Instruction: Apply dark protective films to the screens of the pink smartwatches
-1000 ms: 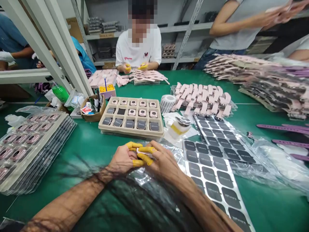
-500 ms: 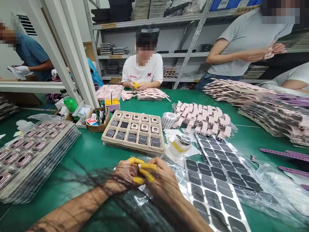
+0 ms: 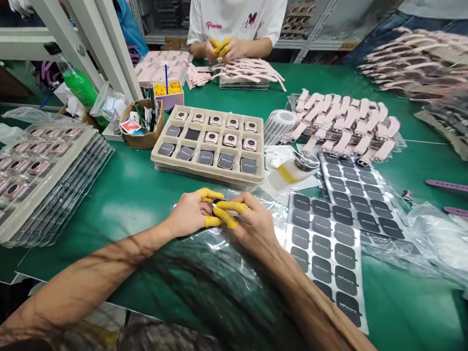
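My left hand (image 3: 190, 213) is closed on a small smartwatch body (image 3: 213, 208), thumb and index finger at its edges. The fingers of my right hand (image 3: 254, 222) close over the same watch from the right and hide most of it; a small white patch shows by their tips. Yellow finger cots cover several fingertips of both hands. Clear plastic film (image 3: 215, 243) lies beneath. Just beyond stands a beige tray (image 3: 208, 176) of watch bodies, some with dark square stickers on them. To the right lies a sheet of dark square stickers (image 3: 321, 243).
A jar with a metal lid (image 3: 306, 162) and a label roll (image 3: 280, 124) stand right of the tray. Pink watch straps (image 3: 340, 122) lie beyond. Stacked watch trays (image 3: 73, 180) fill the left, near a small carton (image 3: 142, 131). Across the table sits a person in white (image 3: 237, 22).
The view has tilted down and come closer to the table. Both hands stay together around the watch, and more of its dark edge now shows between the fingers.
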`<state>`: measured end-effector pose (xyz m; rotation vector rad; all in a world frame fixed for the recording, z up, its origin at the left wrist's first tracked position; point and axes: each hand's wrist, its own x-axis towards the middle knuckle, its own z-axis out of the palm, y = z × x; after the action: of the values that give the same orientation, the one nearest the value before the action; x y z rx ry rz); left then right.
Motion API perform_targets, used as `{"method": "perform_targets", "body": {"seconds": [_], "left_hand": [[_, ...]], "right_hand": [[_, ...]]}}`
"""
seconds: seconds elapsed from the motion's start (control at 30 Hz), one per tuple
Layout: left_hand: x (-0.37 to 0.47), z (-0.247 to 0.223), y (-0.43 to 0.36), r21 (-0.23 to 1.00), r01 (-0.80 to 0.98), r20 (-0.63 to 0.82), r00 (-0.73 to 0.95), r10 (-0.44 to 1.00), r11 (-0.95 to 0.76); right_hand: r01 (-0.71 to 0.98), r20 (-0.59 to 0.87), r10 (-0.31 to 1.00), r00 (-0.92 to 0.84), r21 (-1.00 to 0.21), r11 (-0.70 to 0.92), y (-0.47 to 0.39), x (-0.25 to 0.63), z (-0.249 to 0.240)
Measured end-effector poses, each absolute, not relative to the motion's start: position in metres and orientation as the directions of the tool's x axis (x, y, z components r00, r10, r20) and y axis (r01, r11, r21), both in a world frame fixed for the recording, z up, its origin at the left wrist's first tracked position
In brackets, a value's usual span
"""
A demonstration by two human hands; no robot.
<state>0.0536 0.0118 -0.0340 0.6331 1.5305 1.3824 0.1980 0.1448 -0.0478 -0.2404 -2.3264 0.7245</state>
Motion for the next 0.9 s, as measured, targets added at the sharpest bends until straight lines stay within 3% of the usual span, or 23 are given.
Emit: {"method": "perform_targets", "body": {"seconds": [0.2, 0.4, 0.5, 0.57, 0.67, 0.83, 0.9], "left_hand": [[0.054, -0.033, 0.011, 0.958, -0.184, -0.282, -0.437, 0.854, 0.222], [0.053, -0.035, 0.012, 0.964, -0.170, -0.258, -0.444, 0.858, 0.202], [0.052, -0.036, 0.013, 0.957, -0.183, -0.283, -0.439, 0.853, 0.224], [0.052, -0.035, 0.013, 0.958, -0.182, -0.281, -0.434, 0.856, 0.222], [0.052, -0.032, 0.014, 0.957, -0.192, -0.281, -0.441, 0.852, 0.216], [0.054, -0.029, 0.014, 0.950, -0.234, -0.297, -0.464, 0.835, 0.208], [0.056, -0.031, 0.013, 0.960, -0.188, -0.270, -0.451, 0.851, 0.206]], "right_hand": [[0.076, 0.558, 0.439, -0.704, -0.556, 0.828, 0.142, 0.203, -0.042], [0.077, 0.506, 0.369, -0.780, -0.506, 0.859, 0.140, 0.206, -0.037], [0.172, 0.557, 0.457, -0.693, -0.488, 0.856, 0.147, 0.206, -0.036], [0.140, 0.597, 0.470, -0.651, -0.514, 0.846, 0.149, 0.205, -0.036], [0.016, 0.561, 0.397, -0.726, -0.564, 0.825, 0.149, 0.205, -0.037], [0.156, 0.590, 0.488, -0.643, -0.523, 0.838, 0.148, 0.202, -0.039], [0.103, 0.616, 0.469, -0.632, -0.533, 0.840, 0.142, 0.199, -0.039]]}}
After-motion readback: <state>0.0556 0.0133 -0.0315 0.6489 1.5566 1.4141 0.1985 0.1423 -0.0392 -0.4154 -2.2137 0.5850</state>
